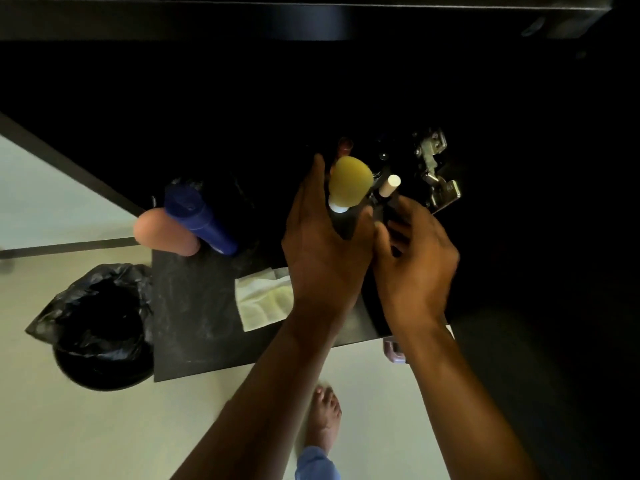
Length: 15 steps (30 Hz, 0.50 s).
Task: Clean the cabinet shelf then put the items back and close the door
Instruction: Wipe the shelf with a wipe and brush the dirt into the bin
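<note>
I look down on a dark cabinet shelf [194,306]. My left hand [322,251] is wrapped around a dark bottle with a rounded yellow cap [349,183]. My right hand [415,261] is closed on a dark item topped by a small white cylindrical cap [389,185], right beside the yellow-capped bottle. A folded white cloth [263,299] lies on the shelf just left of my left wrist. A blue bottle [199,216] and a pink rounded bottle [162,232] stand at the shelf's left end. A reddish cap [344,147] shows behind the yellow one.
A metal door hinge [434,168] is fixed to the dark cabinet side at the right. A bin with a black liner [100,327] stands on the pale floor [86,427] left of the shelf. A bare foot [323,420] is below.
</note>
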Each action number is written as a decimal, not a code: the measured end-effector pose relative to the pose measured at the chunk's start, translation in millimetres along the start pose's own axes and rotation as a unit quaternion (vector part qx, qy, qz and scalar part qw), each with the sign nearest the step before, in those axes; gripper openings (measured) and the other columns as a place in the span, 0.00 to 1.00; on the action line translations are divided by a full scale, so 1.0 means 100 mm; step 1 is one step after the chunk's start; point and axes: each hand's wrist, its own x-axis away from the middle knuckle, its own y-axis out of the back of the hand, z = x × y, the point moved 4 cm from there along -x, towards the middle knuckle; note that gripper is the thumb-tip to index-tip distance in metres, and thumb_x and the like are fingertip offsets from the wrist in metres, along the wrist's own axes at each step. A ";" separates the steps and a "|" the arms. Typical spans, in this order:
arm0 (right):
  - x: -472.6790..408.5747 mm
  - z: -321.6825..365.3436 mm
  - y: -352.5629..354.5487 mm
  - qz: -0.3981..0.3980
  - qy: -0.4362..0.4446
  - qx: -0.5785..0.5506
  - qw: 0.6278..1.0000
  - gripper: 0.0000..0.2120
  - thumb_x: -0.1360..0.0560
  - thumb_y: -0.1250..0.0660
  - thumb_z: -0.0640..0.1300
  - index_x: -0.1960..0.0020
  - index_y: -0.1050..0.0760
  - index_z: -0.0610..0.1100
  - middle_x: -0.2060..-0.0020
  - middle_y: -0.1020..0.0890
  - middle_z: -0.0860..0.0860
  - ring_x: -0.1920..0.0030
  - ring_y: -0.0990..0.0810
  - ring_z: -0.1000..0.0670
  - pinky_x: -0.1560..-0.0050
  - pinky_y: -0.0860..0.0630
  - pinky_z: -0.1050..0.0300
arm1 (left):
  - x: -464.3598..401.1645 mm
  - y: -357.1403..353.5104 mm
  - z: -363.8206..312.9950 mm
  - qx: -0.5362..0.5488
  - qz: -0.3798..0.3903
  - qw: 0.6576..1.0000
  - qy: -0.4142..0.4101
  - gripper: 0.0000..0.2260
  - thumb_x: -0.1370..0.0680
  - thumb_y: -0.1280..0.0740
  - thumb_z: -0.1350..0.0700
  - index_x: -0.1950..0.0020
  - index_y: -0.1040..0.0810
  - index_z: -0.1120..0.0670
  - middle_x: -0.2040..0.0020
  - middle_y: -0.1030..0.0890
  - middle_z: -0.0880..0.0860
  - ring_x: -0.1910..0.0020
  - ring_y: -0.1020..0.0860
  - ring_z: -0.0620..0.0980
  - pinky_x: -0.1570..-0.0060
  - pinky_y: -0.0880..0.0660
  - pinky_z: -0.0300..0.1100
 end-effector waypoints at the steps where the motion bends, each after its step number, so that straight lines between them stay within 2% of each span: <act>1: 0.09 0.02 0.08 -0.010 0.006 0.000 1.000 0.18 0.19 0.29 0.43 0.30 0.23 0.45 0.38 0.19 0.49 0.47 0.19 0.63 0.44 0.21 0.66 | 0.09 0.09 -0.02 0.006 0.000 1.000 0.005 0.32 0.22 0.26 0.52 0.21 0.31 0.59 0.24 0.25 0.56 0.24 0.27 0.52 0.29 0.26 0.55; 3: 0.28 0.08 0.23 -0.031 0.020 -0.007 0.999 0.13 0.19 0.30 0.42 0.35 0.21 0.44 0.42 0.19 0.49 0.50 0.22 0.68 0.48 0.23 0.72 | 0.32 0.35 -0.05 0.013 -0.004 1.000 0.009 0.26 0.21 0.27 0.55 0.24 0.26 0.59 0.27 0.22 0.54 0.28 0.23 0.52 0.33 0.22 0.54; 5: 0.47 0.18 0.28 -0.030 0.016 -0.031 0.999 0.10 0.19 0.31 0.45 0.39 0.21 0.46 0.46 0.19 0.52 0.50 0.21 0.67 0.49 0.24 0.73 | 0.55 0.65 -0.06 0.006 -0.026 1.000 0.011 0.18 0.21 0.27 0.55 0.32 0.21 0.57 0.37 0.17 0.50 0.39 0.17 0.50 0.44 0.18 0.50; 6: 0.55 0.25 0.26 -0.014 0.004 -0.049 0.999 0.11 0.20 0.31 0.47 0.39 0.21 0.48 0.47 0.19 0.53 0.50 0.20 0.64 0.49 0.23 0.70 | 0.64 0.80 -0.06 0.013 -0.050 0.998 0.023 0.13 0.21 0.28 0.53 0.38 0.20 0.57 0.44 0.16 0.48 0.46 0.16 0.49 0.51 0.19 0.47; 7: 0.62 0.32 0.19 0.011 -0.011 -0.067 0.998 0.11 0.21 0.29 0.48 0.39 0.22 0.51 0.49 0.18 0.55 0.51 0.19 0.61 0.50 0.20 0.67 | 0.72 0.94 -0.05 0.028 -0.081 0.995 0.042 0.10 0.21 0.30 0.52 0.44 0.21 0.56 0.50 0.17 0.45 0.52 0.18 0.47 0.56 0.21 0.43; 9: 0.72 0.47 -0.01 0.081 -0.022 -0.101 0.991 0.15 0.23 0.26 0.48 0.37 0.22 0.53 0.51 0.17 0.56 0.52 0.17 0.58 0.53 0.18 0.64 | 0.79 1.19 -0.04 0.042 -0.160 0.984 0.066 0.09 0.22 0.31 0.51 0.50 0.28 0.54 0.55 0.24 0.39 0.58 0.24 0.42 0.58 0.28 0.36; 12: 0.80 0.74 -0.35 0.181 0.013 -0.139 0.974 0.25 0.24 0.24 0.50 0.29 0.25 0.51 0.40 0.18 0.55 0.43 0.18 0.57 0.46 0.18 0.61 | 0.70 1.48 0.06 0.007 -0.261 0.963 0.064 0.14 0.23 0.29 0.59 0.46 0.34 0.56 0.52 0.30 0.48 0.56 0.29 0.46 0.56 0.30 0.39; 15: 0.78 0.92 -0.64 0.208 0.079 -0.124 0.967 0.33 0.24 0.24 0.54 0.24 0.30 0.46 0.31 0.21 0.49 0.31 0.22 0.49 0.36 0.20 0.47 | 0.45 1.67 0.27 -0.031 -0.274 0.959 0.065 0.20 0.26 0.27 0.61 0.39 0.31 0.62 0.41 0.27 0.58 0.43 0.25 0.55 0.45 0.25 0.53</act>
